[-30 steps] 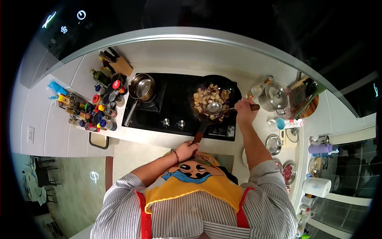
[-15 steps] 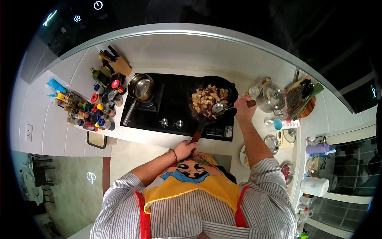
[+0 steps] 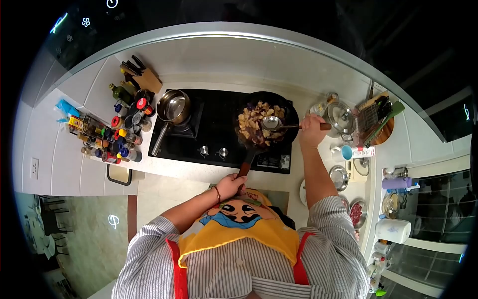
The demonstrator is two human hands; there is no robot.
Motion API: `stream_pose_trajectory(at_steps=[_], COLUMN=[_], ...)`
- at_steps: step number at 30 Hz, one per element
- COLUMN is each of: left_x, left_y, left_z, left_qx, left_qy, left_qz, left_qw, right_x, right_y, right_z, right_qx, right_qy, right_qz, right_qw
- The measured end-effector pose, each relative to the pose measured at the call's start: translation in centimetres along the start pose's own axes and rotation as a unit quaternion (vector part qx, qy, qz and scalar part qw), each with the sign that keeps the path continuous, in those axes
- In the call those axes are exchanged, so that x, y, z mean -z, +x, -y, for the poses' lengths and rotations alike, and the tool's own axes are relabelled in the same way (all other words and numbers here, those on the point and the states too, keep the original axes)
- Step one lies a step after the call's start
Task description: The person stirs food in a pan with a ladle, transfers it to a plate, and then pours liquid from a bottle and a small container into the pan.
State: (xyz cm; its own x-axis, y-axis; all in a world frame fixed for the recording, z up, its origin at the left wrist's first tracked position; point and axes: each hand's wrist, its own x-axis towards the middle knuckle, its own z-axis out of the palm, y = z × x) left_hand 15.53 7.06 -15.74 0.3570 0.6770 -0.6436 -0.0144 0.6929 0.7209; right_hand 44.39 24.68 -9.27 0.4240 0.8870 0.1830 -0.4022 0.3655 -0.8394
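Observation:
A black wok (image 3: 284, 102) sits on the right side of the cooktop, holding browned chunks of food (image 3: 253, 122) with some dark purple pieces. My left hand (image 3: 230, 186) is closed around the wok's brown handle (image 3: 245, 167), close to my apron. Over at the wok's right edge, my right hand (image 3: 312, 131) grips the wooden handle of a metal ladle (image 3: 272, 123). The ladle's round bowl rests among the food, right of the wok's middle.
Left on the black cooktop (image 3: 214, 124) stands a steel saucepan (image 3: 174, 106). Several seasoning bottles (image 3: 119, 137) and a knife block (image 3: 148, 80) are farther left. A lidded pot (image 3: 340, 118), a blue cup (image 3: 346, 152) and a bowl of red meat (image 3: 357, 213) line the right counter.
The ladle's bowl has moved up within the wok, and my right hand has shifted slightly right with its handle. My left hand still holds the wok handle.

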Motion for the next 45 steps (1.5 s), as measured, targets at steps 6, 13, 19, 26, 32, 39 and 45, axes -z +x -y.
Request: stream_pose_trajectory(at_steps=[6,13,19,26,32,39,45], left_x=[-0.3,-0.2,0.5,0.4,0.1,0.0,0.0], left_y=[-0.3,-0.6,0.3,-0.2,-0.4,-0.6,-0.1], left_z=[-0.6,-0.5,0.8,-0.5,-0.3,-0.1,0.4], left_qx=[0.002,-0.004,-0.019,-0.002,-0.012,-0.028,-0.017], left_qy=[0.017,0.023,-0.003,0.043,0.041,0.051,0.038], left_qz=[-0.002,0.005,0.009,0.003,0.005,0.011,-0.001], left_qw=[1.0,1.0,1.0,0.999,0.999,0.998,0.999], right_x=[-1.1,-1.8,-2.1,-3.5,-3.8,-5.0,-6.4], right_y=[-2.2,-3.2,-4.6,-1.7,-4.3,-1.4,-1.4], right_z=[-2.4,-2.0,-2.2,-0.8,-4.1,-1.8,-0.9], right_qx=[0.039,0.01,0.001,-0.003,0.028,-0.041,-0.032], right_qy=[0.054,-0.086,-0.056,0.127,-0.038,0.003,0.012], right_qz=[0.087,0.091,0.131,0.145,0.166,0.052,0.078], right_qw=[0.994,0.992,0.99,0.981,0.985,0.998,0.996])
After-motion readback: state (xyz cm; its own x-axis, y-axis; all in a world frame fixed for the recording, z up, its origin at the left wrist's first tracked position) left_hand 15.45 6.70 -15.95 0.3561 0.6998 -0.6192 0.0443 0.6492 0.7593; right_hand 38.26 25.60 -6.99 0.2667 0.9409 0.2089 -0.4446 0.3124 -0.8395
